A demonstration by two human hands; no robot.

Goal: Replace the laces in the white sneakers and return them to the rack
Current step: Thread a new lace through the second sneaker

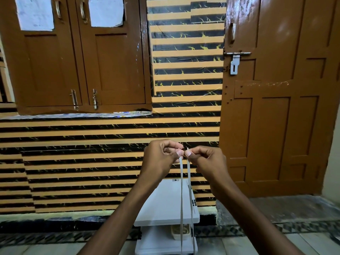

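The fingers of the left hand pinch one tip of the long flat white shoelace. The right hand pinches the other tip. The tips are close together, up high. Both strands hang down in front of the small white plastic rack on the floor. The lace looks light, soft and floppy, so the stiff tips are the best place to hold it. No white sneakers show.

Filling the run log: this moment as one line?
left hand: pinches lace tip | right hand: pinches lace tip | lace: two strands hang down | white rack: below hands
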